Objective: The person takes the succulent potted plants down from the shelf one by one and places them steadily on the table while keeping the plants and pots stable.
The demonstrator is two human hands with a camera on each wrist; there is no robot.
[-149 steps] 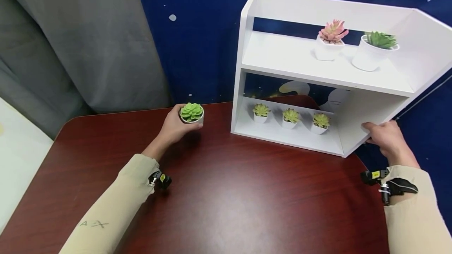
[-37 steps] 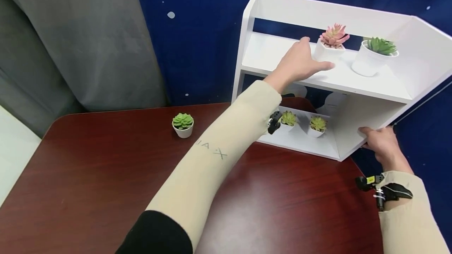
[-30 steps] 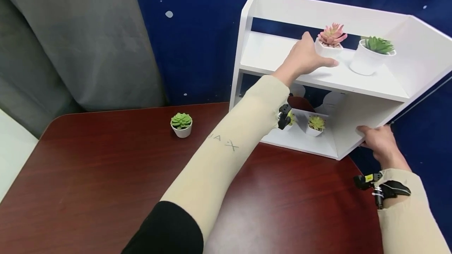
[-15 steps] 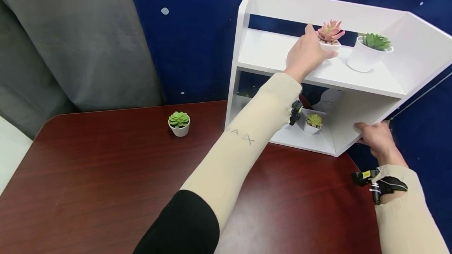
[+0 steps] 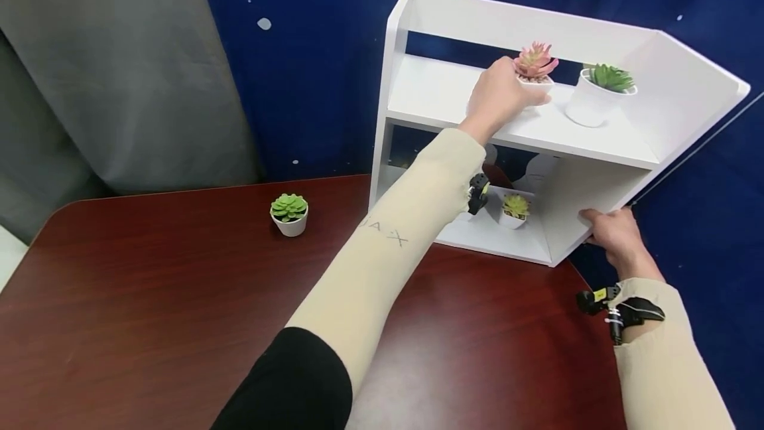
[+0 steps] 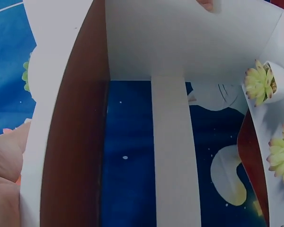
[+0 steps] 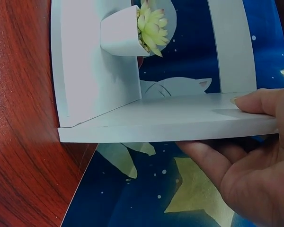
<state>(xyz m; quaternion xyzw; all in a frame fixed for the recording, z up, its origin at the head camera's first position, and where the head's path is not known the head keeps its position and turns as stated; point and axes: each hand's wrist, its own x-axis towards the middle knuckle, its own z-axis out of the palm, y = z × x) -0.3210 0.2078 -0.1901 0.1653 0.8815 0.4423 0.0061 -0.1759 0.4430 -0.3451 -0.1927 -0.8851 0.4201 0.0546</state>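
Note:
On the upper board of the white shelf unit, the left hand grips the white pot of the pink succulent, thumb across its front. A green succulent in a round white pot stands just right of it. The right hand holds the unit's right side panel low down; in the right wrist view the thumb of this hand lies on the panel's inner face and the fingers are beneath. Part of the left hand shows at the left wrist view's edge.
A green succulent in a small white pot stands on the dark red table, left of the unit. Small yellow-green succulents stand on the lower board, partly behind the left forearm. A blue curtain hangs behind.
The green succulent that the left hand held stands on the table. That hand has moved to the upper board and closed round the pink succulent's pot. The right hand keeps its hold.

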